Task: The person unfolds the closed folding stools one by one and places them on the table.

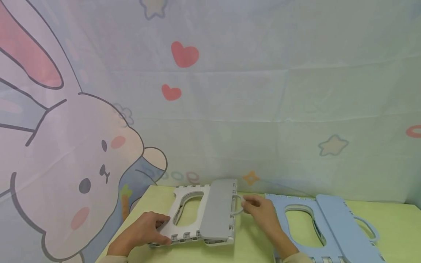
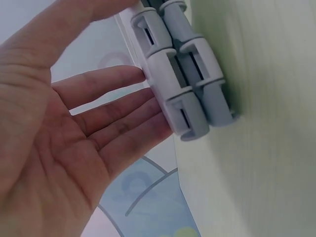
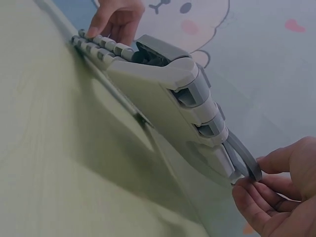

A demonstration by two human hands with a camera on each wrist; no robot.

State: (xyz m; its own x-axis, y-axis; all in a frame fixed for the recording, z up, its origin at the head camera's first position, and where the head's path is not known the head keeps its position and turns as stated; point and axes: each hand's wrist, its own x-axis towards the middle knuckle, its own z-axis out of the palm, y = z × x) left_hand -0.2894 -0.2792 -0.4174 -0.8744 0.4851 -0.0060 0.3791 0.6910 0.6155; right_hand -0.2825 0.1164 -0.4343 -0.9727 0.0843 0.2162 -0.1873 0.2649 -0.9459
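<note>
A white and grey folding step stool (image 1: 217,212), partly folded, lies tilted on the table, its right end raised off the surface. My right hand (image 1: 264,213) pinches the grey loop handle (image 3: 243,150) at that raised end between thumb and fingertips. At the opposite end, my left hand (image 1: 144,230) holds the near left corner, thumb on the near edge and fairly straight fingers against the side. The hinge knuckles (image 2: 182,79) along this edge show close up in the left wrist view. A large oval opening shows in the white part.
Right of my right forearm lies a light blue folding stool (image 1: 348,226) with its own loop handle (image 1: 370,228). Both stools are on a pale green table (image 1: 250,237). Behind it hangs a printed cloth backdrop (image 1: 250,98) with a rabbit, hearts and stars.
</note>
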